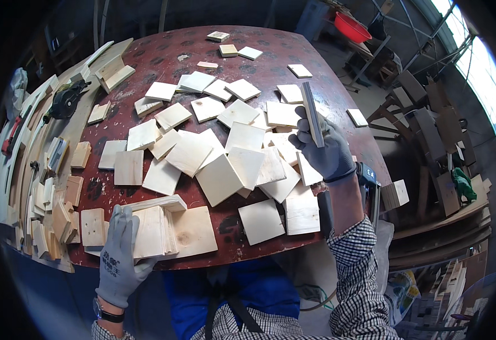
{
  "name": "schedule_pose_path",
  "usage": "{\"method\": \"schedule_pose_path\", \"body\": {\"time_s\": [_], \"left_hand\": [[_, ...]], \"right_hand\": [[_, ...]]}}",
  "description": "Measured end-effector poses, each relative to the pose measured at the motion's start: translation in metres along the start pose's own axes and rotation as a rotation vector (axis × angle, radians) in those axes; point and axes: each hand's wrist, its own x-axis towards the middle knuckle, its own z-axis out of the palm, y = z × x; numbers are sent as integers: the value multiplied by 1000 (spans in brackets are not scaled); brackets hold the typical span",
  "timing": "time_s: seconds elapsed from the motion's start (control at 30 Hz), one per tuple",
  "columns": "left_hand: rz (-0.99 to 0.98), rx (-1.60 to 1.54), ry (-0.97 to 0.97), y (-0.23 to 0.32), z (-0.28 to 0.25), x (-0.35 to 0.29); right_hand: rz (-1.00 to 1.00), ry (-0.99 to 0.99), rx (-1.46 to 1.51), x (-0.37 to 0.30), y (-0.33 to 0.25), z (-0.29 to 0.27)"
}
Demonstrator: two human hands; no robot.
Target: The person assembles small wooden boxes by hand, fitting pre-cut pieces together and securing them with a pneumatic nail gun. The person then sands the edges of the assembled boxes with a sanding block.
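My left hand (122,255), in a grey glove, lies flat on a stack of pale wooden squares (154,231) at the near edge of the dark red table (163,54). My right hand (322,146), also gloved, grips a thin wooden board (312,112) held on edge above the table's right side. Between the two hands, several loose pale wooden squares (219,178) lie scattered and overlapping across the table top.
Small wooden blocks and offcuts (55,209) pile up along the left edge beside a black power tool (65,102). A nail gun (367,181) hangs at the right edge near my forearm. Boards and wooden chairs (429,130) stand on the right. A red bowl (352,27) sits far back.
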Motion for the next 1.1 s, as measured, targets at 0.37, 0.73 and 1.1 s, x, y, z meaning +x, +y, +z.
{"method": "schedule_pose_path", "body": {"time_s": [0.37,0.73,1.1], "left_hand": [[8,32,-10,1,-2,0],[19,26,-21,-2,5,-2],[-15,59,-57,-3,7,-6]], "right_hand": [[147,290,-503,-19,-12,40],[245,649,-960,61,-17,-76],[301,592,-809,78,4,-43]]}}
